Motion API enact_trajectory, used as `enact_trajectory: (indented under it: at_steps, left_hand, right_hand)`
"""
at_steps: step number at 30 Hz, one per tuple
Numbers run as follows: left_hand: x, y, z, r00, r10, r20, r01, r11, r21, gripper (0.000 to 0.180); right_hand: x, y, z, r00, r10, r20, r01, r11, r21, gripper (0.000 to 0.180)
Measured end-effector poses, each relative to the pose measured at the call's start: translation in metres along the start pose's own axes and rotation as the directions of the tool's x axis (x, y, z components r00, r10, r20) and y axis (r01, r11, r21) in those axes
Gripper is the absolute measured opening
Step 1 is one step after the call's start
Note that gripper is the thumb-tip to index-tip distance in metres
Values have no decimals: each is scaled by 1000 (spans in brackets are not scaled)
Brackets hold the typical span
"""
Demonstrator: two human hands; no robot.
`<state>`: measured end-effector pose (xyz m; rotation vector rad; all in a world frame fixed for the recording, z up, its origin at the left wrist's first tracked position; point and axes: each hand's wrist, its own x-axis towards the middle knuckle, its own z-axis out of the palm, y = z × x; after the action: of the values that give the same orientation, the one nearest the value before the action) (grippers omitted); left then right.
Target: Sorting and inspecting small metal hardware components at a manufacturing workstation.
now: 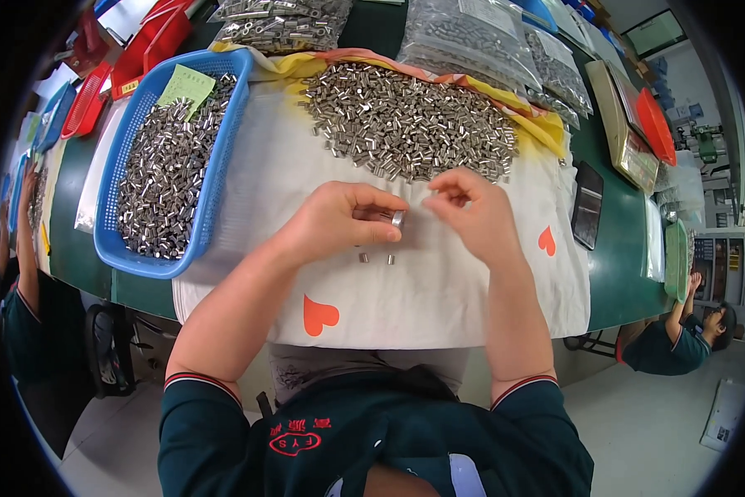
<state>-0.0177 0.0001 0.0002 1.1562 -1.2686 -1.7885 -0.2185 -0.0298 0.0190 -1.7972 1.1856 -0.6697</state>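
Note:
My left hand [339, 219] is closed around a small metal cylinder [398, 219], whose shiny end shows between thumb and forefinger. Just to its right my right hand [472, 209] hovers with fingers curled and the tips pinched; whether a small part sits between them I cannot make out. Beyond both hands spreads a heap of short metal sleeves [414, 120] on the white cloth [422, 306]. Two loose sleeves [390, 259] lie on the cloth below my left hand.
At left stands a blue basket [238, 124] of similar metal pieces with a green note [188, 87]. Bags of metal parts [472, 37] line the back. A phone [587, 205] lies at right on the green table [609, 286]. Red trays [145, 50] are far left. Other people sit at both sides.

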Motion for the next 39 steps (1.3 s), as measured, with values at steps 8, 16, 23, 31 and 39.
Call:
enact_trajectory:
  at_steps: [8, 16, 23, 31, 39]
  left_hand:
    - [-4, 6, 1, 994, 6, 113, -11, 999, 42, 31]
    - [3, -1, -2, 1000, 14, 10, -14, 998, -56, 31]
    - [5, -2, -4, 996, 79, -28, -83, 982, -168, 36]
    - [5, -3, 2, 993, 66, -95, -69, 997, -28, 32]
    - [4, -4, 1, 999, 29, -41, -31, 999, -30, 33]
  right_hand:
    - [15, 20, 13, 952, -233, -199, 96, 843, -530, 6]
    - [9, 10, 12, 974, -136, -180, 18, 840, -542, 6]
    - [-3, -8, 13, 991, -125, -40, 127, 990, 67, 8]
    - [-7, -7, 24, 907, -410, -93, 354, 864, -359, 7]
    - [-5, -12, 10, 997, -65, 50, 66, 998, -20, 11]
